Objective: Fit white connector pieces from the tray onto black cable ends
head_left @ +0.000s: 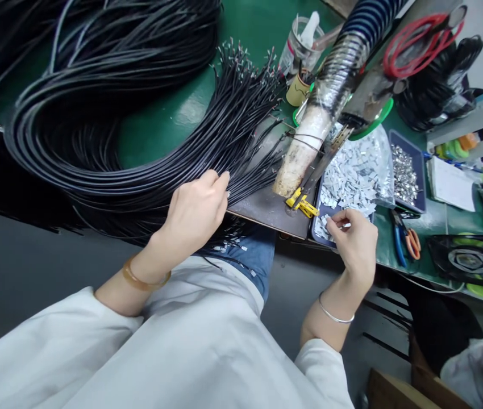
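My left hand (201,210) rests at the near edge of a large bundle of black cables (173,165), its fingers curled together; whether a cable is between them is hidden. Stripped ends of the cables fan out toward the upper middle. My right hand (354,241) is over the near corner of a dark tray (315,227) of small white pieces (348,176). Its thumb and index finger are pinched at a small white piece (328,221). Left of that hand, a yellow clip-like part (302,203) sits by the board's edge.
A hose with a taped white end (299,153) hangs over the board (262,210). Farther right are a tray of metal parts (406,176), pliers (406,241), a black fan (471,260) and a notepad (452,183). Another person's sleeve (465,363) shows at lower right.
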Motion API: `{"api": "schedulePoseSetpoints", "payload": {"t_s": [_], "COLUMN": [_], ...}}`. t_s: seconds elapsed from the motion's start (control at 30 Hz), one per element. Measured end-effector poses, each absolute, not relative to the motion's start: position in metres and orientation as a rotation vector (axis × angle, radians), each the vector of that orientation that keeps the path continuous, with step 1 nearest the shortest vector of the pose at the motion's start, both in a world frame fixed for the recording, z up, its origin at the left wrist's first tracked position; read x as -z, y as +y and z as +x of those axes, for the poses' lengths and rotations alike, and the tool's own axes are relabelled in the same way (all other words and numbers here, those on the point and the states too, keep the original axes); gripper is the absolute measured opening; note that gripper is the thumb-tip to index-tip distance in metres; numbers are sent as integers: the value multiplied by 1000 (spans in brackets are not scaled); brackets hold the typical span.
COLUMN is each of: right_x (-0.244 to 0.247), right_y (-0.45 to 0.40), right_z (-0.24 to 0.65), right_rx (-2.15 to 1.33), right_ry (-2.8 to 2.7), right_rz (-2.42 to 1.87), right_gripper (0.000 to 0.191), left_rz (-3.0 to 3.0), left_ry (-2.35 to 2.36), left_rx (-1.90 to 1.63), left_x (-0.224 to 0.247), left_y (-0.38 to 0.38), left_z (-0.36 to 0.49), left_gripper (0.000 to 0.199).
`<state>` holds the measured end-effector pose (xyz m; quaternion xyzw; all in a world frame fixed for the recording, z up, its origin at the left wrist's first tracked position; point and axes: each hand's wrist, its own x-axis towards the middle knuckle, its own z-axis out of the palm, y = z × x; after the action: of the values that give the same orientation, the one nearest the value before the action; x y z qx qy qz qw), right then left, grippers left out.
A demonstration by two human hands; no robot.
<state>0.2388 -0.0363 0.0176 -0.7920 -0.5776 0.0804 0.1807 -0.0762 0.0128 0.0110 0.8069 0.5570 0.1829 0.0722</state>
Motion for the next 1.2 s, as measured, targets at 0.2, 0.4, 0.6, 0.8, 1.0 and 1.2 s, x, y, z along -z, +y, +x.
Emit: {"api": "schedulePoseSetpoints", "payload": {"t_s": [0.2,0.4,0.6,0.8,1.0,1.2], "right_x": [-13,-7,-24,-14,5,5], "right_y": [-36,-39,-55,-70,-73,-64], "right_z": [242,232,184,144,134,144], "right_rx": [-166,7,-146,24,215,-252], "right_ry": [-1628,-1543,-1169,-1263,-1647,-1276], "right_rz": [-2242,-2050,-1591,-1425,-1308,-1421], "right_gripper": [12,12,20,12,27,7], "left_rz": [2144,1655,1150,832,997,1027], "left_ry": [1569,1223,585,612,708,674], "left_rx": [-1184,-1455,-668,-757,-795,-855], "left_x": [2,-15,-27,5,1,0], "left_y": [7,-5,-14,-11,-11,-9], "left_z": [-83,-77,-26,-2,-6,-5], "left_gripper": [17,13,20,20,18,14]}}
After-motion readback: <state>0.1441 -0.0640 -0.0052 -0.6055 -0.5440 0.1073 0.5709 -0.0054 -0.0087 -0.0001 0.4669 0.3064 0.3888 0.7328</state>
